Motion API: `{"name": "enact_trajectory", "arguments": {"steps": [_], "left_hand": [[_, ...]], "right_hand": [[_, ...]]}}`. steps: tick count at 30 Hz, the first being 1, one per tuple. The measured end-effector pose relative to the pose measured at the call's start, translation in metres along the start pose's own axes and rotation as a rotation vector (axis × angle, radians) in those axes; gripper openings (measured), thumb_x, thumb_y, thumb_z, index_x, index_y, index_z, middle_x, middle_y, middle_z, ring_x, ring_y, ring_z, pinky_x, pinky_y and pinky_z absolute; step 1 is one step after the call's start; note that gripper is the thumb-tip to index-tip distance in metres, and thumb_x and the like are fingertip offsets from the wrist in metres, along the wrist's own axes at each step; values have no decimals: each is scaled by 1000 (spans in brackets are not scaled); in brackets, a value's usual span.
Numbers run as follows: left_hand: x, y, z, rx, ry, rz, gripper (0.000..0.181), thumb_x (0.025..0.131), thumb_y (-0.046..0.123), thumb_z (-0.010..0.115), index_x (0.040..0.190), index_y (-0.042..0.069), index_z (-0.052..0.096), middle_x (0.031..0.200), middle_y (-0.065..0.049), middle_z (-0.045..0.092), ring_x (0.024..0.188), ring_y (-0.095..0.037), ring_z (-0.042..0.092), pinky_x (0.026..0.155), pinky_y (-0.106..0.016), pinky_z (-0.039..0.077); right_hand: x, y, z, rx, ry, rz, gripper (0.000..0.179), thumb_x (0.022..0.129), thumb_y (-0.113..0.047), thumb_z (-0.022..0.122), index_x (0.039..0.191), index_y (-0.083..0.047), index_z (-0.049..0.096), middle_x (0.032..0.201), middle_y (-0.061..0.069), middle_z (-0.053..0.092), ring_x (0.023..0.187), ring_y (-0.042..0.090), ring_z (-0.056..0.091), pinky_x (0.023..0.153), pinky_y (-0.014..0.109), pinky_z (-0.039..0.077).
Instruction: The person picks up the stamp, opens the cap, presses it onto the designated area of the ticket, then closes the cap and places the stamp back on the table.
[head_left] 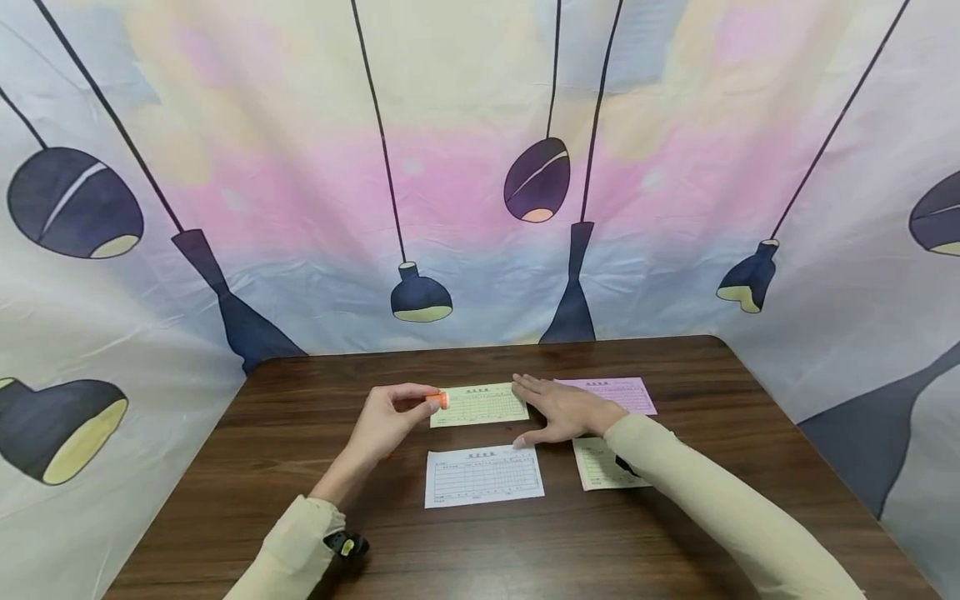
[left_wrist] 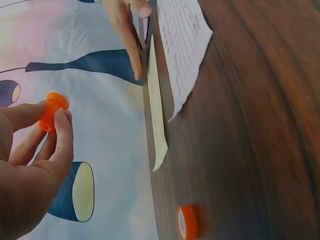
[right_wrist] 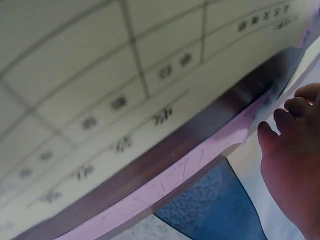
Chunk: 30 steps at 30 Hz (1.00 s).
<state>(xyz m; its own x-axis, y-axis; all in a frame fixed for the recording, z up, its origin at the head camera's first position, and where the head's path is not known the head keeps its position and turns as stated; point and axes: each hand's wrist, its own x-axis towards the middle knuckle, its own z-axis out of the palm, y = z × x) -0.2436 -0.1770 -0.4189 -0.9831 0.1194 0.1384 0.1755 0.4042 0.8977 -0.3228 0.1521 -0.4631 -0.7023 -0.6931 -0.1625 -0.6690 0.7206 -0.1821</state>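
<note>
My left hand pinches a small orange stamp with a narrow waist between thumb and fingertips, over the left end of a pale yellow slip with a printed grid. My right hand lies palm down with its fingers spread, its fingertips at the right edge of that slip. Its thumb reaches the top edge of a white slip nearer to me. Below my left wrist, an orange cap with a white printed face lies on the table, mostly hidden in the head view.
Beyond my right hand lies a pink slip. Another pale slip is partly covered by my right sleeve. All of it lies on a dark wooden table, backed by a curtain printed with hanging lamps.
</note>
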Motion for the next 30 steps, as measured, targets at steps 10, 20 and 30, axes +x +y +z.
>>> {"name": "enact_trajectory", "arguments": {"steps": [10,20,30], "left_hand": [[9,5,13,-28,-27,24,23,96,17,79,116,8,80,111,-15,80,95,-21,73,75,-28,59],[18,7,22,-7,-32,10,22,98,18,76,118,11,80,114,-11,79,96,-16,72,80,-27,56],[36,18,35,53,-32,102,22,97,15,77,119,11,79,112,-10,81,98,-21,76,80,-27,59]], "right_hand": [[4,1,6,-3,-7,2,106,93,-86,42,170,-20,13,180,2,6,166,24,12,132,50,24],[8,3,10,11,-44,36,103,95,-88,33,170,-21,12,179,-1,5,167,21,9,133,48,20],[11,3,6,-21,-46,34,105,94,-88,34,170,-20,9,179,0,2,167,20,7,134,47,17]]}}
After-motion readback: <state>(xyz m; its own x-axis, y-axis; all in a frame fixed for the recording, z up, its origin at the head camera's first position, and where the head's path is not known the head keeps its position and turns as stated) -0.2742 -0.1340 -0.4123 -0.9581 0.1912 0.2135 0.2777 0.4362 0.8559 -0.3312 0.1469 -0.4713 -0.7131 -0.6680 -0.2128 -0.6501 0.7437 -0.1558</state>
